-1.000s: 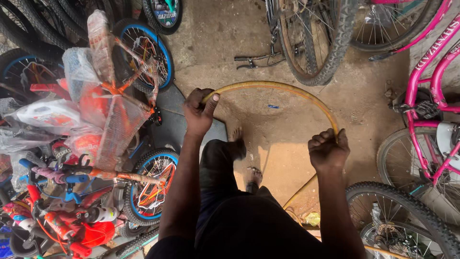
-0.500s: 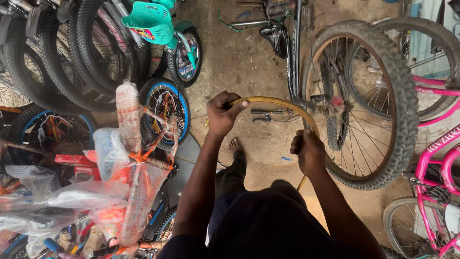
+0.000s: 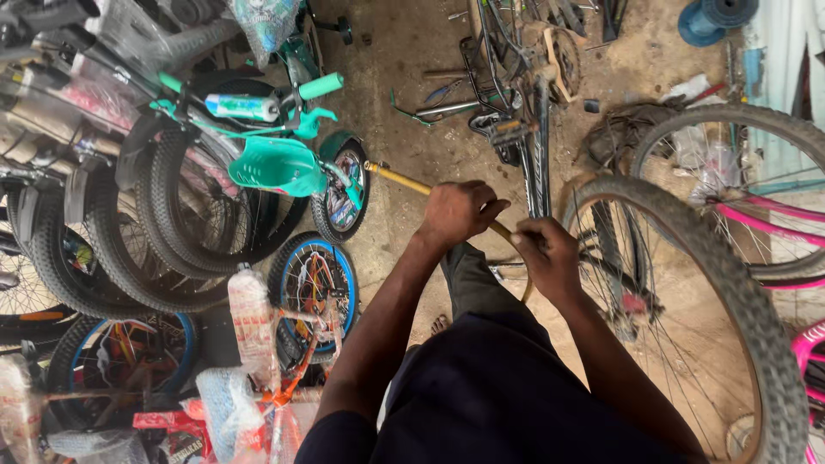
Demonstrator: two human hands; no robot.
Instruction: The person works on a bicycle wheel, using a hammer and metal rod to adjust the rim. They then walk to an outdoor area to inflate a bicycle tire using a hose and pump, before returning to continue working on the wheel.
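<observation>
Gripping yellow strip [image 3: 404, 178], both hands [image 3: 460, 210]

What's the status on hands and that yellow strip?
Left hand and right hand both closed on the yellow strip. Strip's free end points toward the small teal bike. Big bike wheel close on the right.

— Left hand [image 3: 457, 212] clamped over the yellow strip [image 3: 397, 177], right hand [image 3: 547, 255] gripping it just beside.
— Big knobby wheel [image 3: 687, 283] close on the right?
— Yes — and a teal child's bike [image 3: 275, 155] left, above stacked tyres [image 3: 129, 249], on a dirt floor [image 3: 404, 60].
</observation>
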